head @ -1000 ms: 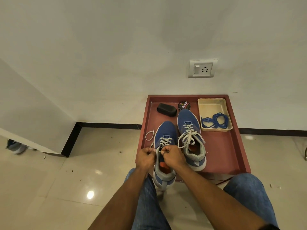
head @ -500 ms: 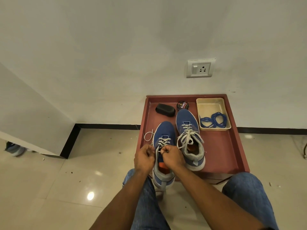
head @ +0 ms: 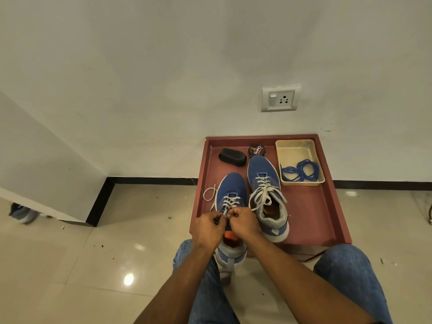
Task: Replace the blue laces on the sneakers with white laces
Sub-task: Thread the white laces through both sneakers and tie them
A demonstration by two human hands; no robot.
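Both hands over near sneaker [head: 231,195] at front edge of red tray [head: 327,206]. Left hand [head: 207,228] and right hand [head: 243,222] fingers curled, pinching white lace [head: 230,202] at upper eyelets. Lace end looped off tray's left side. 2nd sneaker [head: 264,176] just beside, white-laced, loose. Blue laces [head: 300,173] coiled in cream bin [head: 292,148], back-right. Polish tin [head: 257,150] & black brush [head: 232,156] at back.

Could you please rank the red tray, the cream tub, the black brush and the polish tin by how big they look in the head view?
1. Red tray
2. Cream tub
3. Black brush
4. Polish tin, partly hidden behind a sneaker's toe, but it looks smaller than the brush.
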